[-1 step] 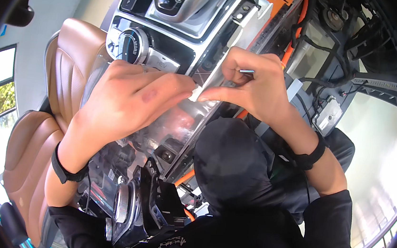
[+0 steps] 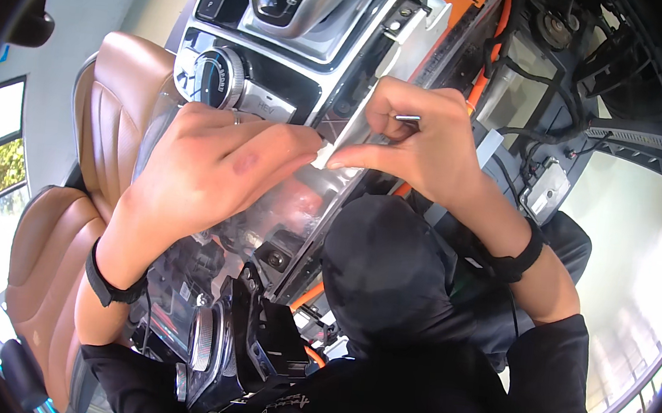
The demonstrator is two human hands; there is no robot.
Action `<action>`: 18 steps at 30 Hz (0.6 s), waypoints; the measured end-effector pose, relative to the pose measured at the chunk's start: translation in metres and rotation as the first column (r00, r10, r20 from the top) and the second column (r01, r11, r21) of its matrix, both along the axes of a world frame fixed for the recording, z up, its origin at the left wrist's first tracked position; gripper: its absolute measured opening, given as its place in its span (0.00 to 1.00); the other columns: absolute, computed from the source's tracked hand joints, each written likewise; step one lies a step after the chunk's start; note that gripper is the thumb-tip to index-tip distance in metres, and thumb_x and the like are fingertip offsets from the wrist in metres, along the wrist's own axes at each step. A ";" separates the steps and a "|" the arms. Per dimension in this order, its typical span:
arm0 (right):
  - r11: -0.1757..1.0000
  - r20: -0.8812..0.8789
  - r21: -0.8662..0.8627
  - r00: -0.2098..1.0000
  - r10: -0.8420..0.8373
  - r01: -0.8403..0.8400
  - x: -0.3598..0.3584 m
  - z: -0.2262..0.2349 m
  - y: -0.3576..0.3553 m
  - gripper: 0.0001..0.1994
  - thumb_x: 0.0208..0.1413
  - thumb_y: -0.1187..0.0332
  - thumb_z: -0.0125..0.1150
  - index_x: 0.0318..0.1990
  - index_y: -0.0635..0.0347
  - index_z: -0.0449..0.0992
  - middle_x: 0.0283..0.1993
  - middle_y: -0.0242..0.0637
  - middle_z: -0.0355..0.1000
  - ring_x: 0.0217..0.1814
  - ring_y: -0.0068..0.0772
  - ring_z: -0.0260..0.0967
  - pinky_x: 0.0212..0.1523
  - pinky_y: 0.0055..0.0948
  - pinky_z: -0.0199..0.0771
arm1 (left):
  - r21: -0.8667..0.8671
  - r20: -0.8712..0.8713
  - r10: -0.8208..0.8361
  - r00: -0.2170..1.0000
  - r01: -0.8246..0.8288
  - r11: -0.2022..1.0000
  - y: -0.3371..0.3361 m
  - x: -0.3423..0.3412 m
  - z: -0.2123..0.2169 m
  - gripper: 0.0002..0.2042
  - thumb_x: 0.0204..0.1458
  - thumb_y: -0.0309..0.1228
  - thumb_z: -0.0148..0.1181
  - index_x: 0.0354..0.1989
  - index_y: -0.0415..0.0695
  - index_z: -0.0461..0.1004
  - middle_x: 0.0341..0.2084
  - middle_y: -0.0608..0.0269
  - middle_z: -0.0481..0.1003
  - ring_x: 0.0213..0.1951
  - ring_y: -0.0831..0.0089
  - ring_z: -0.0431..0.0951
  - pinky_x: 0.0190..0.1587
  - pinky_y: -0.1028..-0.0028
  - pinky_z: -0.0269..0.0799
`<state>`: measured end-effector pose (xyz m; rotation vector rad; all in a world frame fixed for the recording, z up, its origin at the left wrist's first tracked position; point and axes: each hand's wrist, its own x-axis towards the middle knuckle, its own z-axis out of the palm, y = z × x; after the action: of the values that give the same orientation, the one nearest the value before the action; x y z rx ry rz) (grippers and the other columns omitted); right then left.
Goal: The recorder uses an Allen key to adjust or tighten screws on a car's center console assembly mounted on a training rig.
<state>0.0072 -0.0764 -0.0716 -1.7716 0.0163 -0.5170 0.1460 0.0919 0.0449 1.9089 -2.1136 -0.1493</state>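
Over the car's centre console [image 2: 323, 78], my left hand [image 2: 223, 164] is closed, its thumb and fingertips pinching the lower end of a thin white strip [image 2: 324, 155]. The strip slants up along the console's right side, and part of it is hidden by my fingers. My right hand [image 2: 425, 140] is curled, with a short metal rod [image 2: 407, 117] poking out of its bent fingers. The rest of the rod is covered. Its thumb tip presses against the strip's end, close to my left fingertips.
A gear selector [image 2: 303, 1] and a ridged round dial [image 2: 222, 77] sit on the console. Below is another dark assembly with a knurled knob [image 2: 204, 338]. Brown seats [image 2: 130, 100] stand at left. Orange cable [image 2: 482, 86] and black wiring run at right. My dark-trousered knee [image 2: 389, 268] is close below my hands.
The console sits slightly farther left in the picture. Both hands keep the same hold at the end of the white strip.
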 end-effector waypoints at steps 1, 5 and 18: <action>1.000 -0.004 0.011 1.000 -0.003 0.004 0.000 0.001 0.000 0.23 0.37 0.64 0.84 0.24 0.62 0.68 0.20 0.26 0.59 0.21 0.18 0.51 0.21 0.21 0.53 | 0.016 0.073 -0.015 0.997 0.014 1.000 0.001 0.000 0.001 0.15 0.43 0.26 0.71 0.41 0.44 0.77 0.20 0.66 0.73 0.17 0.69 0.72 0.20 0.72 0.67; 1.000 -0.021 -0.004 0.999 0.024 -0.024 0.000 0.003 -0.002 0.23 0.39 0.63 0.83 0.24 0.63 0.67 0.22 0.28 0.61 0.21 0.20 0.51 0.22 0.22 0.53 | 0.097 0.142 -0.095 0.985 0.082 0.992 -0.001 0.003 0.008 0.19 0.40 0.29 0.69 0.44 0.44 0.79 0.18 0.68 0.68 0.17 0.70 0.71 0.20 0.72 0.67; 0.990 0.052 -0.137 0.999 -0.005 0.012 -0.005 0.003 0.001 0.24 0.40 0.63 0.83 0.35 0.59 0.68 0.18 0.25 0.52 0.20 0.20 0.47 0.21 0.22 0.51 | 0.390 0.404 -0.486 0.775 0.335 0.858 -0.024 0.005 0.045 0.18 0.29 0.29 0.63 0.34 0.37 0.78 0.17 0.70 0.65 0.21 0.73 0.72 0.21 0.74 0.66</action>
<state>0.0024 -0.0755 -0.0691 -1.8926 -0.0490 -0.5820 0.1509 0.0679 0.0895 1.7165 -3.0095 -0.0790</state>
